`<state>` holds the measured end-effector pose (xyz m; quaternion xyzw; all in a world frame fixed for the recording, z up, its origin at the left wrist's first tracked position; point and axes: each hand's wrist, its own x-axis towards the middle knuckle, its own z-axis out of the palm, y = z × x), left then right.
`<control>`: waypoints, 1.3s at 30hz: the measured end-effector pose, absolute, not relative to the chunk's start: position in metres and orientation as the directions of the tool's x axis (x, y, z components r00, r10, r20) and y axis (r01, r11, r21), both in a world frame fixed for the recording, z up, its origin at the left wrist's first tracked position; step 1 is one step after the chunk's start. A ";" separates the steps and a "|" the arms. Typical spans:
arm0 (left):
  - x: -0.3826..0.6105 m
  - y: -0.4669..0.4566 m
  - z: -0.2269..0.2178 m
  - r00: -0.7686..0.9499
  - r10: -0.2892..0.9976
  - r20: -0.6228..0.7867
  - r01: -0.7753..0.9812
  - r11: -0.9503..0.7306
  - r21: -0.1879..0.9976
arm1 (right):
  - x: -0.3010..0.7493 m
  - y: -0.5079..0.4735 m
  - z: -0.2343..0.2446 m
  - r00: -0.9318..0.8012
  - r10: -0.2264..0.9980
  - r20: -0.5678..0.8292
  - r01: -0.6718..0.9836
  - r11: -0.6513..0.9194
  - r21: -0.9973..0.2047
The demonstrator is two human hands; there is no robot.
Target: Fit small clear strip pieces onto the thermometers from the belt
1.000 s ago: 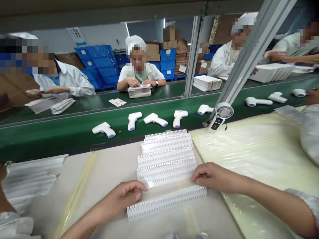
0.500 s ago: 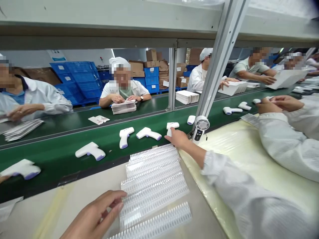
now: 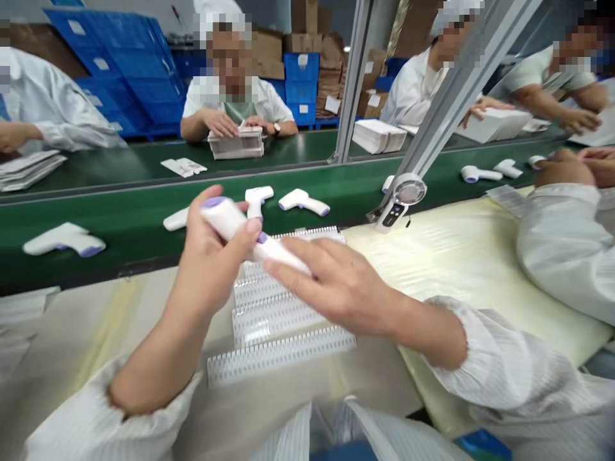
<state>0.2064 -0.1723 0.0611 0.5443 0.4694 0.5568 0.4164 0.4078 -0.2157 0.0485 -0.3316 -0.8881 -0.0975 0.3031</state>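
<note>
Green belt [image 3: 134, 218] borders the counter [image 3: 154, 294] along the edge beyond the toothed strips [image 3: 283, 352]; we note room to move left of the strips and on their near side. Held above the strips: white handheld device [image 3: 276, 253], clamped in both our hands, left hand [image 3: 211, 250] around the purple-faced end, right hand [image 3: 336, 282] on the other. Long axis slants; purple face points far-left of the strips, opposite end near-right.
</note>
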 end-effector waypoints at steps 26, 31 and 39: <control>0.234 -0.221 -0.002 0.329 0.926 -0.187 -0.164 0.251 0.954 | 0.492 -0.277 0.002 -0.515 0.843 -0.154 0.655 0.271 -0.706; 0.244 -0.230 -0.007 0.369 0.914 -0.167 -0.079 0.210 0.975 | 0.482 -0.275 0.011 -0.256 0.966 -0.040 0.132 -0.006 -0.991; 0.256 -0.247 0.007 0.367 0.921 -0.132 -0.104 0.182 0.978 | 0.420 -0.245 0.019 -0.129 0.992 0.011 -0.150 -0.009 -0.989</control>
